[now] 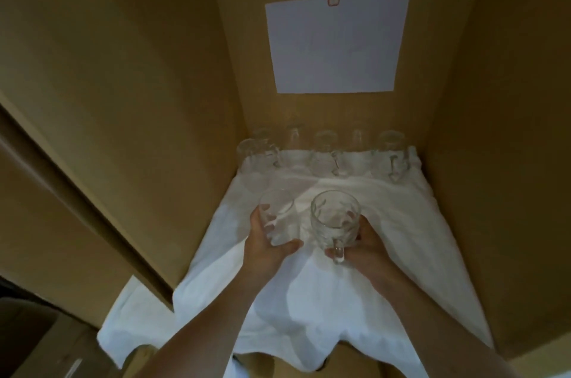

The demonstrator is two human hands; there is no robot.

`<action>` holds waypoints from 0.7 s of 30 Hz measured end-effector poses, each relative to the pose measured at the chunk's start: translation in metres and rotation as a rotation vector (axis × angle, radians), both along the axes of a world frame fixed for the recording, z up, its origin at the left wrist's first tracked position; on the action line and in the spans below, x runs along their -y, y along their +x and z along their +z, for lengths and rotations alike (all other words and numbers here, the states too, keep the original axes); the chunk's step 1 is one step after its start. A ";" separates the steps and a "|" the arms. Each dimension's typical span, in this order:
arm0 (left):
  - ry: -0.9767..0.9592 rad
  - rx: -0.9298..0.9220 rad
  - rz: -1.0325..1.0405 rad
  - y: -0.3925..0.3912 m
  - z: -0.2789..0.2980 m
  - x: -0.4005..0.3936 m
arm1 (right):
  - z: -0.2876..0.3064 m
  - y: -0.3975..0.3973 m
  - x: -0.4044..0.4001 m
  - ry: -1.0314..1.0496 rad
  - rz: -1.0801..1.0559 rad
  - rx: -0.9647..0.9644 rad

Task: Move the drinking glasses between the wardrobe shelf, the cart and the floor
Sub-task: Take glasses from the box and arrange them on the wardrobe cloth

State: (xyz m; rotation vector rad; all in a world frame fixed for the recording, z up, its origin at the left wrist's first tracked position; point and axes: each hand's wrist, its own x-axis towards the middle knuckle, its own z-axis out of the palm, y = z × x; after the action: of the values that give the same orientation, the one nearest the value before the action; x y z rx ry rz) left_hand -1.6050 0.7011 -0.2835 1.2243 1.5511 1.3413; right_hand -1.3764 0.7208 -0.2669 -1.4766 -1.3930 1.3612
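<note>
Both glasses are over the white cloth point(355, 300) on the wardrobe shelf, in front of the back row of glasses point(324, 152). I'd keep them level and apart so they don't clink. Left hand point(265, 249) wraps the plain glass point(278, 217) — right hand point(364, 241) curls round the handled mug point(335, 220).

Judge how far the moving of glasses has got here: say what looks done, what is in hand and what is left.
Done: a row of glasses stands at the back of the white cloth on the shelf.
In hand: the left hand grips a plain glass; the right hand holds a handled mug, both above the cloth.
Left: which way they are going cannot be told.
</note>
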 end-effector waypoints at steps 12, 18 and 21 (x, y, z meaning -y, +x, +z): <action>-0.148 -0.079 0.057 0.005 0.007 -0.025 | 0.002 -0.012 -0.012 -0.012 -0.180 -0.280; -0.158 -0.222 0.070 -0.003 0.028 -0.057 | 0.030 0.000 -0.032 0.040 -0.187 -0.285; -0.163 -0.322 0.016 -0.013 0.048 -0.079 | 0.046 0.001 -0.044 0.052 -0.274 -0.336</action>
State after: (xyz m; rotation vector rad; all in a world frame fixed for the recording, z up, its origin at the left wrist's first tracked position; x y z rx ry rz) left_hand -1.6179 0.7806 -0.2351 1.3749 1.8563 1.0398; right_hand -1.3749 0.7648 -0.2206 -1.2801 -0.9693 1.3137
